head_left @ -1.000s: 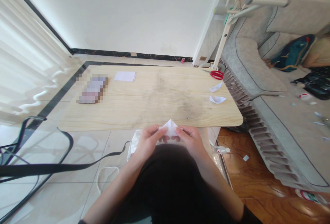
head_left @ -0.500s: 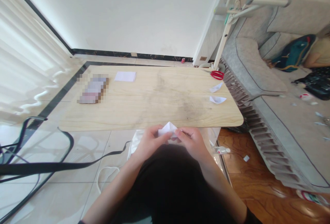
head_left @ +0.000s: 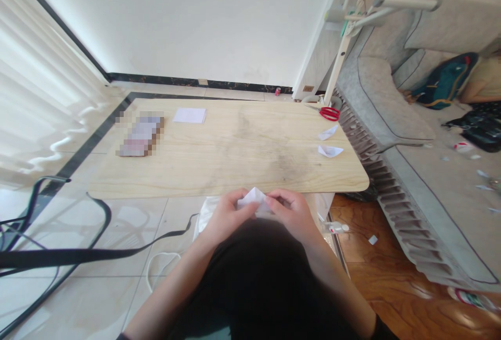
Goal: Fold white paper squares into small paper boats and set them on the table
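Folded paper (head_left: 254, 197) bridges left grip (head_left: 230, 215) and right grip (head_left: 291, 213).

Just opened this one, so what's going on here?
A person holds a piece of folded white paper in both hands, the left hand and the right hand, by the near edge of a light wooden table. The paper's top comes to a point. At the table's right end lie two folded paper pieces and red-handled scissors. Flat white paper lies toward the far left.
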A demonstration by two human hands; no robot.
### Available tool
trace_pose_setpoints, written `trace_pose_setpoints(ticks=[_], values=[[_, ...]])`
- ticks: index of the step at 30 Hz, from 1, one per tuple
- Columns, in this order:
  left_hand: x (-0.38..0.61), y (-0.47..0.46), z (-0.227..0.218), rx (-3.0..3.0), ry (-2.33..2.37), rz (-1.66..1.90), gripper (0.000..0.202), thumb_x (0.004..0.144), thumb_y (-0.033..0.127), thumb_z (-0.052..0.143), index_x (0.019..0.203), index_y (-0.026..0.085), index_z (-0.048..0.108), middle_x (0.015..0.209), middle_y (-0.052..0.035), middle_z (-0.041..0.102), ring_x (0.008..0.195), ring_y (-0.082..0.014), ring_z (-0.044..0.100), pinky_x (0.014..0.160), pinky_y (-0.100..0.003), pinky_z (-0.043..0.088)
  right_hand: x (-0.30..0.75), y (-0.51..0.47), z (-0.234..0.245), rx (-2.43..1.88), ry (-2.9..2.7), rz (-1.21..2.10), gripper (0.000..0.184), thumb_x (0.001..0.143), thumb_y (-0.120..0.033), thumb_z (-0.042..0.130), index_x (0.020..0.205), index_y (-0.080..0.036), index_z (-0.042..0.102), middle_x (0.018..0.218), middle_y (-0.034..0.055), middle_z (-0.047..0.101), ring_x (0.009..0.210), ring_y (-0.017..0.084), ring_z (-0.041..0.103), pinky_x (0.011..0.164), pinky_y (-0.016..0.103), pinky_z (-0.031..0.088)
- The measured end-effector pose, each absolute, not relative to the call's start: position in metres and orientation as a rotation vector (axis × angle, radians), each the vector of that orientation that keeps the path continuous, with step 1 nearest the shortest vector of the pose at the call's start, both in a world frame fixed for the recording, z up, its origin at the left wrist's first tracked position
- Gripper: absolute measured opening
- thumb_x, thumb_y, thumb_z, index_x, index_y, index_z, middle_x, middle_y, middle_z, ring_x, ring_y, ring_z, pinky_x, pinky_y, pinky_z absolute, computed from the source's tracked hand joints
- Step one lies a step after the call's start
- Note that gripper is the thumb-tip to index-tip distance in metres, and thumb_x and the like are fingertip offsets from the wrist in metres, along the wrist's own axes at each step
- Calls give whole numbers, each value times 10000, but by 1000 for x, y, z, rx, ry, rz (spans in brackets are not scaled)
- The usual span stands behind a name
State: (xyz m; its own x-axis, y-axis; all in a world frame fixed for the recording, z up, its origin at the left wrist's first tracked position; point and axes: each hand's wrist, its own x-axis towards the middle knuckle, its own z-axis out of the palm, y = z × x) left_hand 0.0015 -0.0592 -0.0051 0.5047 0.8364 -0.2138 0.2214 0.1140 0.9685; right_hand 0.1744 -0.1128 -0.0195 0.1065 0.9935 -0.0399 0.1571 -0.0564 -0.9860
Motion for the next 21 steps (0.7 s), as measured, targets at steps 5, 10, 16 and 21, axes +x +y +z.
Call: trace_pose_setpoints(ticks=[5, 10, 16, 21], values=[[1, -59, -8, 1451, 984, 549, 310, 826, 402, 620, 697, 127, 680, 650, -45, 672, 650, -170, 607, 633, -256, 444, 173, -114, -18, -1414, -1234, 1040, 165, 843, -304, 645, 778, -173, 721, 701, 17, 702, 648, 159, 602, 604, 256, 445], [1, -60, -5, 1486, 983, 524, 335, 834, 417, 616, 719, 116, 708, 695, -76, 705, 694, -203, 636, 667, -285, 459, 173, -114, -22, -1413, -1181, 1076, 187, 846, -320, 636, 753, -178, 713, 691, 17, 686, 644, 161, 596, 603, 259, 452], [1, -62, -6, 1393, 994, 537, 334, 821, 428, 637, 774, 106, 714, 711, -81, 707, 701, -217, 648, 643, -287, 479, 173, -112, -26, -1406, -1148, 1136, 193, 830, -365, 652, 788, -180, 685, 693, 7, 652, 616, 144, 558, 572, 251, 440], [1, -64, -7, 1436, 957, 540, 342, 835, 428, 628, 795, 102, 724, 713, -71, 701, 699, -198, 633, 644, -269, 465, 171, -113, -25, -1399, -1217, 1173, 224, 857, -376, 626, 752, -178, 643, 610, -26, 585, 557, 119, 510, 525, 233, 387]])
